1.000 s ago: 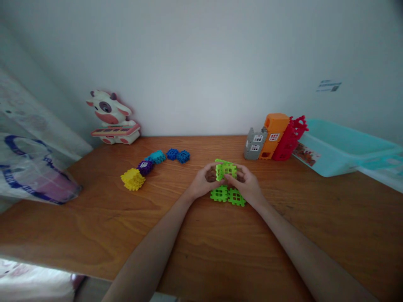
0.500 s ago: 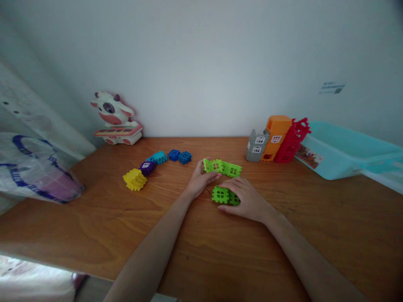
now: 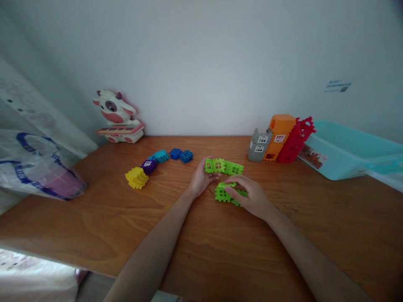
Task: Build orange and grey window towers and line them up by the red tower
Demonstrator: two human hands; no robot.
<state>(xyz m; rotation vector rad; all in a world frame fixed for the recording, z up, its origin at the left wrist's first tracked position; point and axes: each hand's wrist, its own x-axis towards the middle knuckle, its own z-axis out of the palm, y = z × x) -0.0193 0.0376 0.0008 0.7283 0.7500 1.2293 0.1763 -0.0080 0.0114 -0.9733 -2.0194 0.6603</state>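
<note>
My left hand [image 3: 201, 180] is curled round the left end of a lime-green row of joined toothed building panels [image 3: 215, 165] with window cut-outs. That row bends at a corner and stretches right to another windowed part [image 3: 233, 168]. Closer to me, my right hand [image 3: 253, 196] pinches a green toothed panel [image 3: 227, 185] between thumb and fingers. It is tilted over a second set of green window panels [image 3: 223, 195] on the table. My fingers hide some of these pieces, and I cannot tell whether the pinched panel is joined to them.
Yellow [image 3: 137, 178], purple [image 3: 149, 166], light-blue [image 3: 160, 156] and dark-blue blocks [image 3: 186, 156] lie left on the wooden table [image 3: 201, 251]. A cow keyboard toy [image 3: 118, 119] stands behind. Grey [image 3: 258, 145], orange [image 3: 280, 136] and red towers [image 3: 294, 142] adjoin a turquoise bin [image 3: 343, 163]. Left is a plastic bag [image 3: 40, 167].
My right hand has raised and tilted a green panel above the nearer set. My left thumb has come off the front of the far row, which has turned slightly. The view shifted a little.
</note>
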